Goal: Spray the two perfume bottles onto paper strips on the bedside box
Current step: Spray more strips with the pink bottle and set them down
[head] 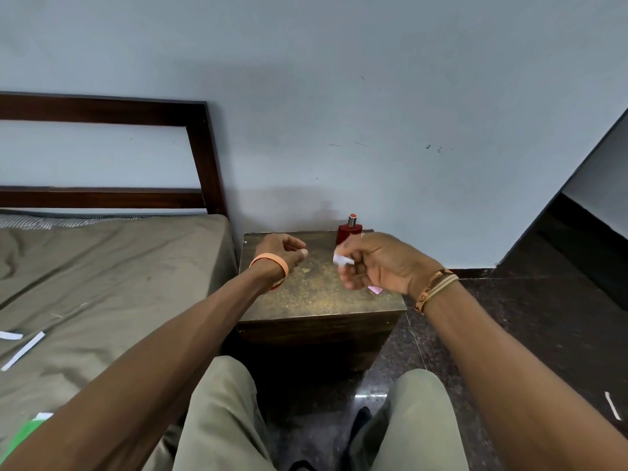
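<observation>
**Red bottle standing just behind the busy right hand**

Nearest, loose paper strips (23, 350) are lying on the bed (102, 266) off to the left, and one more strip (612, 406) is lying on the floor to the right. Further out, both hands are hovering over the bedside box (316, 294). The left hand (280, 248) is curling loosely with nothing showing in it. The right hand (377, 263), blurred, is pinching a piece of white paper (343, 260) between thumb and fingers. Something small and pink (375, 290) is peeking out beneath that hand on the box top; I cannot tell what it is. At the far edge, against the wall, the red perfume bottle (349, 232) is standing upright, long axis vertical, nozzle on top. It is sitting just beyond the right hand's fingers and across the box from the left. The right hand is nearer but occupied, so the reach is probably falling to the left hand, going rightward and away.
</observation>
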{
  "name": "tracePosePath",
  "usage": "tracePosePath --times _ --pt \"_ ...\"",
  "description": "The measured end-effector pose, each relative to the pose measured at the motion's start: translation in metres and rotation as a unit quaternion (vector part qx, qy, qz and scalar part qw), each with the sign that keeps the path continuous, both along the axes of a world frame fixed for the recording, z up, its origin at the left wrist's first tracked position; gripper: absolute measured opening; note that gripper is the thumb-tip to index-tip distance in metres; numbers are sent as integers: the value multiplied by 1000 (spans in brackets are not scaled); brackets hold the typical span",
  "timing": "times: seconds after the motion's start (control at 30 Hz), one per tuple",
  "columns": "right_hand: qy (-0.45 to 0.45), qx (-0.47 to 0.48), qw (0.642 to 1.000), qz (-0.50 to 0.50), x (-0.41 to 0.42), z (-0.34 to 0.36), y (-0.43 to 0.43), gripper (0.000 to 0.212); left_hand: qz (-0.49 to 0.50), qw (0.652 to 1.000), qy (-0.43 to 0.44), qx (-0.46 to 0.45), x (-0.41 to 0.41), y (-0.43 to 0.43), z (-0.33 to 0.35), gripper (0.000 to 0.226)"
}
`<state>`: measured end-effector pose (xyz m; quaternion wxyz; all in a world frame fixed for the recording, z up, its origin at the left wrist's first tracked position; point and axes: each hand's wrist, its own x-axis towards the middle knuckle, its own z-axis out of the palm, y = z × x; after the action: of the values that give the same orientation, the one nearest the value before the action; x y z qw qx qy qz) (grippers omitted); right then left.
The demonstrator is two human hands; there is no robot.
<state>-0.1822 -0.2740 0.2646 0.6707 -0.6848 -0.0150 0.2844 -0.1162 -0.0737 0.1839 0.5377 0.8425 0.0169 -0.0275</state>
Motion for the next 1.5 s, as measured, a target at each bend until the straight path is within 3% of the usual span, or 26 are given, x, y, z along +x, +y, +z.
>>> tracePosePath --times 0.07,0.1,0.23,0.4,0.47,0.53,0.57,0.6,0.63,0.7,0.73,0.77,0.8,0.87,0.9,0.93,0.97,1.03,1.07,1.13,1.2,1.23,1.33,1.37,1.43,1.5 --pt "-56 -264 963 18 -3 -13 6 14 0 1000 1 -1 0 1 -1 16" --pt "-60 -307 949 29 -3 -19 7 13 -1 1000 2 -4 0 1 0 16" --pt "-22 -203 979 -5 -4 -21 5 10 -3 1000 2 3 -1 2 0 14" --pt "-51 -250 967 -4 -5 -20 4 11 -2 1000 1 6 -2 3 0 12" --pt "-43 -192 980 2 -6 -14 0 10 0 1000 1 5 -2 3 1 13" --pt "4 26 1000 10 -7 -2 -3 7 -1 1000 0 6 -1 2 0 12" --pt "35 154 987 5 -7 3 -6 7 -2 1000 0 7 -1 2 0 12" --pt "48 223 974 -2 -7 6 -7 7 -2 1000 0 8 -1 2 0 12" --pt "46 216 975 -16 -6 6 -6 7 -1 1000 1 9 -1 2 0 13" --pt "-18 -36 999 -18 -6 1 0 8 0 1000 6 11 -2 2 0 14" --pt "-70 -193 979 -1 -7 -4 2 11 0 1000 6 11 -2 1 1 15" --pt "-110 -273 956 12 -8 -6 4 14 -1 1000 5 10 -2 1 2 16" --pt "-120 -257 959 14 -8 -6 5 14 -3 1000 4 10 -2 0 2 17" --pt "-33 -6 999 2 -6 2 2 9 -4 1000 4 6 -2 1 2 19" --pt "15 110 994 -2 -6 8 1 10 -3 1000 6 5 -2 1 2 19" --pt "27 143 989 -4 -4 9 0 12 -1 1000 7 6 -2 2 2 20" --pt "15 85 996 -13 -2 9 1 15 -1 1000 7 9 -2 3 2 20" --pt "-63 -143 988 6 -3 4 5 20 -1 1000 5 12 -1 5 1 19" --pt "-72 -160 985 9 -5 5 6 19 -2 1000 4 9 0 5 1 19" --pt "-16 35 999 3 -4 9 1 10 -5 1000 1 -1 2 6 1 19" --pt "33 221 974 -42 -2 18 -4 8 -5 1000 1 3 1 7 1 19" --pt "31 187 980 -64 1 17 -5 9 -7 1000 2 8 0 7 1 17" --pt "-59 -153 986 -29 -1 2 -3 14 -8 1000 4 5 -1 8 -1 13" --pt "-69 -155 985 -23 -2 0 -2 14 -9 1000 4 3 -1 7 -1 13" --pt "-19 39 998 -40 -1 4 -7 15 -9 1000 8 -3 1 6 -1 13" --pt "26 213 976 -45 1 10 -11 14 -6 1000 12 -7 0 7 -4 14"
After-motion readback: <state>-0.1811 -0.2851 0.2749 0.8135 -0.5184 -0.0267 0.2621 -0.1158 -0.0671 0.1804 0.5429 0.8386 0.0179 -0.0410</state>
